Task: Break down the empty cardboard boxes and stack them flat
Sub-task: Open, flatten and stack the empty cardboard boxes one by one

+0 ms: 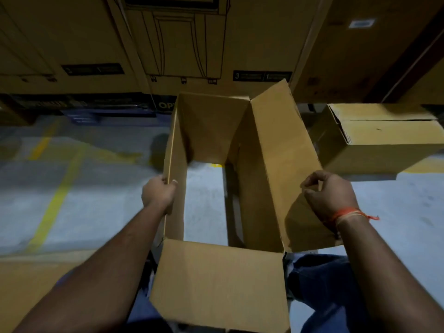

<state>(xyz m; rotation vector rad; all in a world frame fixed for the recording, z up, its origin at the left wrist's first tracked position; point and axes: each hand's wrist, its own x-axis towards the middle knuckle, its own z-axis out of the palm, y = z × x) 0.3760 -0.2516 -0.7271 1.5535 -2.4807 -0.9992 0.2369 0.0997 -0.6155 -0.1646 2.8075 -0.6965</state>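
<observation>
An open brown cardboard box [211,131] stands in front of me with both ends open, so the grey floor shows through it. My left hand [157,193] grips the top edge of its left wall. My right hand [329,193] hovers with loosely curled fingers over the right top flap [283,150], which is folded outward; whether it touches the flap is unclear. The near flap [221,284] hangs toward me over my lap.
A second, closed cardboard box [384,140] sits on the floor to the right. Large printed cartons [168,44] form a wall behind. Flat cardboard [28,280] lies at the lower left. Yellow lines [57,195] mark the grey floor on the left.
</observation>
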